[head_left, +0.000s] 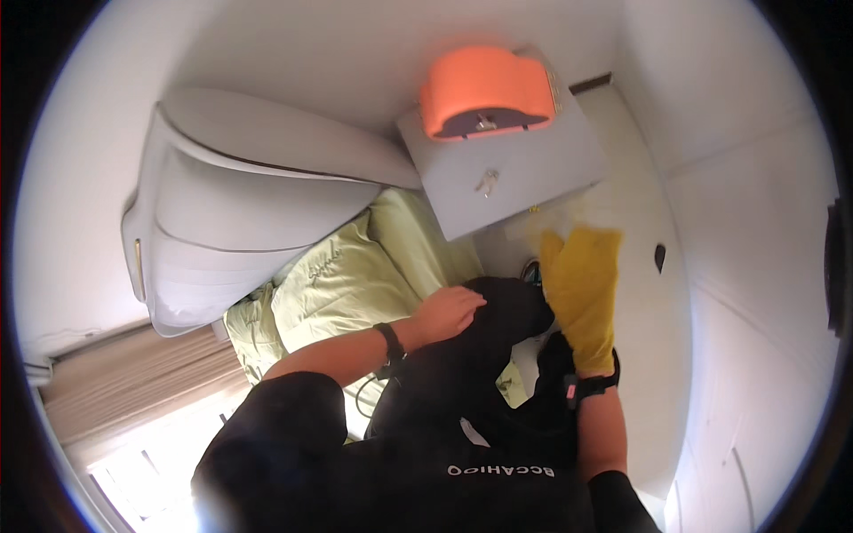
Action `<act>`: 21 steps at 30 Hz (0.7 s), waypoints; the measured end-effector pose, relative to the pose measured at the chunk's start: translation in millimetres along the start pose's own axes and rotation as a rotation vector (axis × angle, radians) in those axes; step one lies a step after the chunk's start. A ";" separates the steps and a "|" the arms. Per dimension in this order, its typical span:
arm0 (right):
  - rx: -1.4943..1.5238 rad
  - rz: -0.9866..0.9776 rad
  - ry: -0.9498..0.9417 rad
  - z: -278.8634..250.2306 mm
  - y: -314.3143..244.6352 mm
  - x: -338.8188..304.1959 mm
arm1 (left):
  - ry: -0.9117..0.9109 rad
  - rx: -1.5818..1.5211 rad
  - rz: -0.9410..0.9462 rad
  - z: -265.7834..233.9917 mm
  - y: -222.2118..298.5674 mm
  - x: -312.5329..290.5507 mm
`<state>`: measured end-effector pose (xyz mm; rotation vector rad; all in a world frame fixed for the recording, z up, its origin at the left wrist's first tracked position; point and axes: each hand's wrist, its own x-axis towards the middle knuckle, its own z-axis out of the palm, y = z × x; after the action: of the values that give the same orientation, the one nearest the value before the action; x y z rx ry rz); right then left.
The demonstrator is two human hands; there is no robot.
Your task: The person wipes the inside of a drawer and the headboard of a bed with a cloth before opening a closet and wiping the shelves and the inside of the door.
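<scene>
My left hand [449,313] lies on my black-clad leg [498,306], fingers stretched out and holding nothing. A dark band [389,346] circles that wrist. On my right hand is a yellow cloth mitt [582,293], which covers it down to the wrist. Its thumb part stands apart from the broad finger part, and nothing shows in its grasp. The fingers themselves are hidden inside. A black strap device [593,388] sits on the right wrist. The mitt is held out past my knee, over the pale floor.
Ahead stands a grey cabinet [506,191] with keys in its lock and an orange box [484,89] on top. Light green bedding [346,266] lies to the left, beside a padded grey headboard [258,204]. A white panelled surface [746,266] rises at the right. Beige curtains [142,382] hang lower left.
</scene>
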<state>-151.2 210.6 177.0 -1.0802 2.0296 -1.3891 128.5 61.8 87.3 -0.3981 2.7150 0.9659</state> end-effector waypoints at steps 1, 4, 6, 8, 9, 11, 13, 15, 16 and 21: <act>-0.057 -0.031 0.001 -9.5 -20.7 5.9 | -0.079 -0.010 -0.009 -16.6 10.0 4.5; -0.207 -0.207 -0.067 -20.2 -91.0 21.6 | 0.273 0.154 0.067 -171.7 62.2 1.5; -0.325 -0.362 -0.128 -21.3 -131.4 41.5 | 0.580 0.372 0.053 -284.9 62.5 -10.7; -0.529 -0.499 -0.195 -4.2 -145.2 68.4 | 0.830 0.460 0.235 -399.2 47.8 -13.6; -0.664 -0.545 -0.232 14.3 -142.7 79.7 | 0.874 0.542 0.245 -450.4 43.4 -18.0; -1.030 -0.602 -0.302 77.9 -130.5 96.7 | 0.915 0.687 0.252 -535.1 35.0 -9.4; -1.176 -0.613 -0.383 124.9 -174.6 130.3 | 0.819 0.563 0.218 -572.8 11.1 -4.8; -1.367 -0.686 -0.350 124.0 -253.6 174.9 | 0.710 0.478 0.171 -569.3 -19.5 -11.4; -1.565 -0.751 -0.293 113.3 -298.4 200.2 | 0.604 0.398 0.147 -565.9 -31.2 -14.1; -0.595 -0.558 -0.245 151.6 -342.8 266.2 | 0.700 0.355 0.152 -562.8 -41.2 7.4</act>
<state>-78.6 -152.6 449.3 -2.0823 2.0872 -0.7979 64.5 -332.0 486.4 -0.5434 3.5014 0.3862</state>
